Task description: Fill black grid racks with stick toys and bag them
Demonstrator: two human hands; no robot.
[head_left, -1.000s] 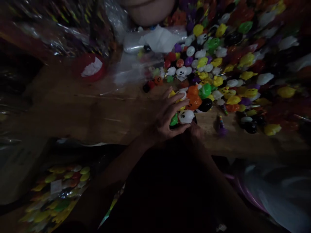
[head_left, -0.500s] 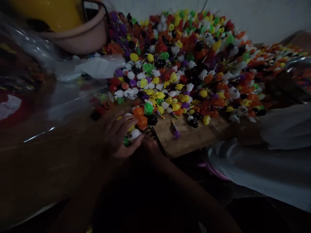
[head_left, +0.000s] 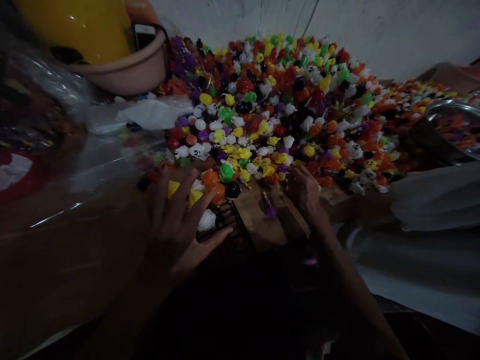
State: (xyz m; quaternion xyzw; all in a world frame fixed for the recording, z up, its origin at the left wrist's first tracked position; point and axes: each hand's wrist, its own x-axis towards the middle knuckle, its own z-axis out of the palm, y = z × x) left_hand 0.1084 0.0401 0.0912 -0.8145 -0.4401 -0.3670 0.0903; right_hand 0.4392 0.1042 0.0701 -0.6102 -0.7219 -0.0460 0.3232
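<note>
My left hand point(head_left: 174, 225) is spread, fingers apart, over a dark grid-like rack point(head_left: 240, 227) at the table's front. Beside its thumb is a white toy head point(head_left: 206, 220); a yellow toy point(head_left: 194, 197) shows between the fingers. Orange toys point(head_left: 217, 193), a green one point(head_left: 226, 172) and a black one point(head_left: 232, 190) sit just beyond. My right hand point(head_left: 305, 192) is at the front edge of the toy pile point(head_left: 270, 105), fingers bent down and together; whatever they pinch is hidden. Between the hands lies a purple toy with a beaded stick point(head_left: 270, 211).
A pink basin point(head_left: 123, 75) holding a yellow container point(head_left: 82, 30) and a phone point(head_left: 144, 36) stands back left. Clear plastic point(head_left: 101, 160) covers the left side. At right are a metal bowl point(head_left: 450, 130) of toys and pale cloth point(head_left: 431, 200). A wall rises behind.
My right hand has moved from beside the left hand to the pile's front edge on the right. My left hand has opened away from the white toy head. The view has shifted slightly.
</note>
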